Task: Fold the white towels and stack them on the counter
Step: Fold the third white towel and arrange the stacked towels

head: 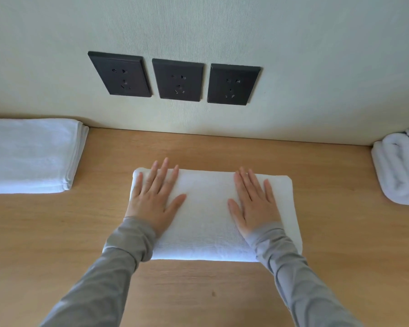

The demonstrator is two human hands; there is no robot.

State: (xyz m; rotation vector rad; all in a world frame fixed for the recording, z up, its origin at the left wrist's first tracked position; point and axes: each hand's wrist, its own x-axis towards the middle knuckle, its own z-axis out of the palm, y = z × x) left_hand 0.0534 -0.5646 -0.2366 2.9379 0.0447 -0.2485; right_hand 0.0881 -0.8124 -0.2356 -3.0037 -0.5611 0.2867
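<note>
White folded towel (206, 208), centre of wooden tabletop (222, 291). Left hand (155, 200) and right hand (255, 205) lie flat on it, fingers straight. Advice: smooth outward, square the edges, then move to the folded stack (31, 154) at left.

One view only, from a wide-angle camera worn on the head. It looks forward and steeply down, close over the counter (57, 244), facing the wall (198, 27) that fills the upper half of the frame. The sleeves (99, 286) enter from the bottom edge, and the towel (206, 208) lies just below centre. The sockets (178, 79) at upper centre splay apart, probably from lens distortion. The left edge crops a stack (28, 154); the right edge crops a heap (401, 166).
</note>
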